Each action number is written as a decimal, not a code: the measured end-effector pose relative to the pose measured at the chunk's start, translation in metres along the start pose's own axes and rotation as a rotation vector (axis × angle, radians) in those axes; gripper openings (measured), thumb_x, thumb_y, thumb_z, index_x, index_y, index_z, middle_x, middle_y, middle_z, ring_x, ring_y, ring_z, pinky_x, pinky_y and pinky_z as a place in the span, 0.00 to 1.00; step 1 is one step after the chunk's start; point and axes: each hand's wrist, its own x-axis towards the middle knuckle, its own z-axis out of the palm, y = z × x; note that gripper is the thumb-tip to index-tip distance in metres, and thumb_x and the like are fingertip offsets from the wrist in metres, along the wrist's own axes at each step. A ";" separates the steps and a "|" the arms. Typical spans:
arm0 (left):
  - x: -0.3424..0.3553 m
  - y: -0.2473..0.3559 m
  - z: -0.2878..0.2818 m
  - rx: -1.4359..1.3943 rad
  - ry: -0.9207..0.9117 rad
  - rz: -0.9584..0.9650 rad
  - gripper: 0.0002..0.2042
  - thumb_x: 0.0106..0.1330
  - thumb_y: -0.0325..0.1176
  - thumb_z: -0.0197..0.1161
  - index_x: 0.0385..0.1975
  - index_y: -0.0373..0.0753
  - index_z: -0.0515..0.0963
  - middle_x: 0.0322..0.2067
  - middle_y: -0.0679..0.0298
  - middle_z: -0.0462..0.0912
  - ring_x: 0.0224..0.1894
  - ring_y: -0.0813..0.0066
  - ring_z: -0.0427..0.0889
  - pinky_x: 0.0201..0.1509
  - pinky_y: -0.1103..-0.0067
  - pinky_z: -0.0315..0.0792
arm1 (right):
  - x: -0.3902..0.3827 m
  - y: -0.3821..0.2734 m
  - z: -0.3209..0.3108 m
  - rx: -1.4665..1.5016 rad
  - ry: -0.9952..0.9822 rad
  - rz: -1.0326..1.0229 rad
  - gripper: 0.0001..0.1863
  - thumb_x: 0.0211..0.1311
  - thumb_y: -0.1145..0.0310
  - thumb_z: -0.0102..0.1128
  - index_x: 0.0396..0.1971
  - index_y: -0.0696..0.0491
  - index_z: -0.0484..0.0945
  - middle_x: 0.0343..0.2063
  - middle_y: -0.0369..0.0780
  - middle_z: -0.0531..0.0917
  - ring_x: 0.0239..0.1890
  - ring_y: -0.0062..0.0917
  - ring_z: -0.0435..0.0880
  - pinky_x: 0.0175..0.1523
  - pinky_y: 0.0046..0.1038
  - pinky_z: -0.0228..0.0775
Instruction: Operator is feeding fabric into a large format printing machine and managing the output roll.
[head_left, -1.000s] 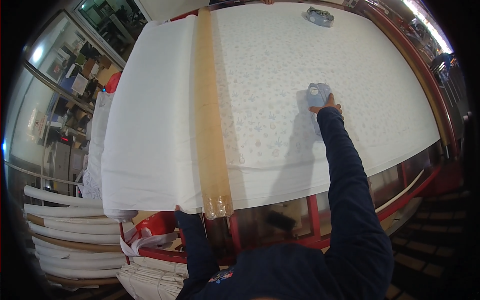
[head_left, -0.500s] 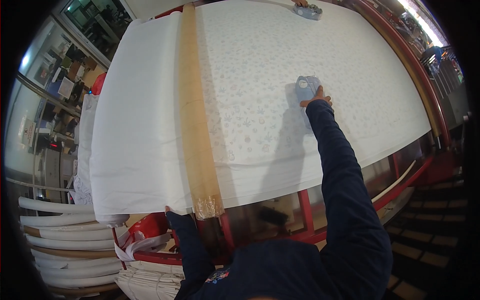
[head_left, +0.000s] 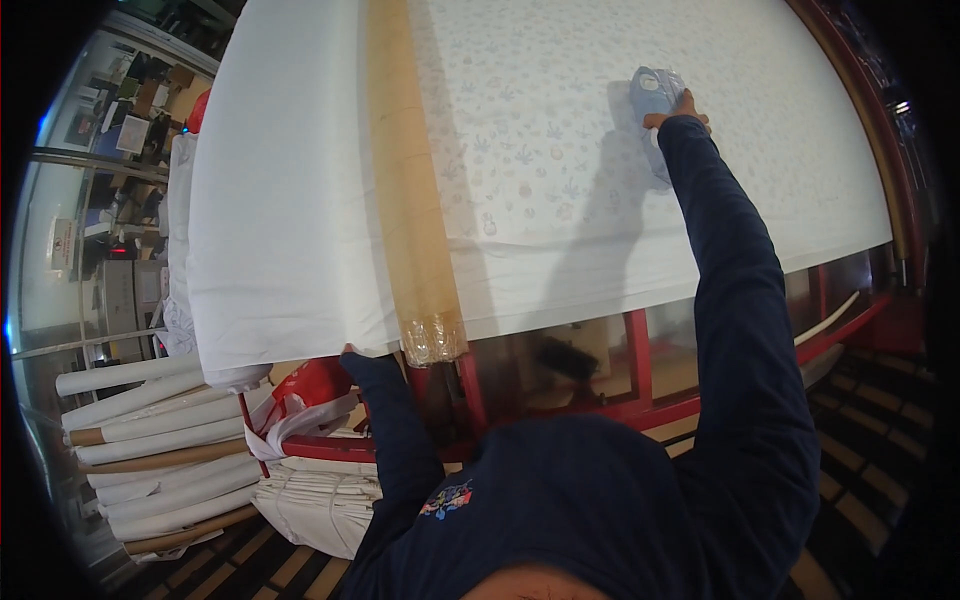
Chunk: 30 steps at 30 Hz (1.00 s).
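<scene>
White fabric with a faint pale print (head_left: 550, 130) is spread over a wide red-framed table. My right hand (head_left: 682, 115), arm stretched far forward, is closed on a pale blue, shiny clear-plastic-looking block (head_left: 655, 92) with a round white spot; it rests on the fabric. At the near edge, left of a long brown cardboard tube (head_left: 405, 180), my left hand (head_left: 349, 350) pinches the border of the plain white fabric (head_left: 290, 200); most of its fingers are hidden. Clear tape wraps the near end of the tube, which lies across the fabric.
Several white and brown rolls (head_left: 160, 440) are stacked at lower left. Next to my left arm are a red bag (head_left: 308, 382) and folded white cloth (head_left: 318, 500). The red table rail (head_left: 660, 412) runs in front of me. Glass panes stand at far left.
The view has shifted, so the table sits higher in the picture and the far person's hand is out of view. My right hand stays on the blue block and my left at the fabric edge.
</scene>
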 end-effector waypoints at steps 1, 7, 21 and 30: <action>-0.001 -0.003 -0.006 -0.009 -0.022 -0.004 0.23 0.73 0.45 0.46 0.59 0.34 0.66 0.56 0.54 0.74 0.57 0.58 0.74 0.62 0.65 0.71 | 0.005 0.000 -0.005 0.027 0.013 0.000 0.63 0.31 0.52 0.77 0.72 0.34 0.48 0.65 0.53 0.62 0.67 0.49 0.61 0.68 0.46 0.60; -0.001 -0.014 -0.012 -0.041 -0.078 -0.002 0.23 0.73 0.45 0.46 0.58 0.33 0.67 0.55 0.54 0.74 0.56 0.58 0.75 0.62 0.65 0.71 | 0.001 -0.035 0.005 0.326 0.061 -0.070 0.63 0.29 0.53 0.77 0.72 0.38 0.51 0.63 0.55 0.65 0.66 0.49 0.64 0.68 0.43 0.60; -0.049 -0.004 0.031 0.829 0.033 0.290 0.23 0.67 0.41 0.52 0.58 0.34 0.65 0.56 0.50 0.72 0.58 0.58 0.73 0.59 0.63 0.71 | -0.057 -0.262 0.056 0.099 -0.076 -0.136 0.56 0.36 0.46 0.73 0.70 0.31 0.53 0.62 0.50 0.63 0.64 0.39 0.63 0.64 0.46 0.52; -0.025 -0.001 -0.002 0.268 0.183 0.145 0.30 0.60 0.39 0.65 0.60 0.33 0.65 0.59 0.49 0.69 0.61 0.55 0.69 0.61 0.60 0.67 | -0.068 -0.288 0.076 0.045 -0.159 -0.114 0.55 0.37 0.46 0.72 0.70 0.36 0.54 0.62 0.50 0.63 0.66 0.40 0.62 0.63 0.47 0.55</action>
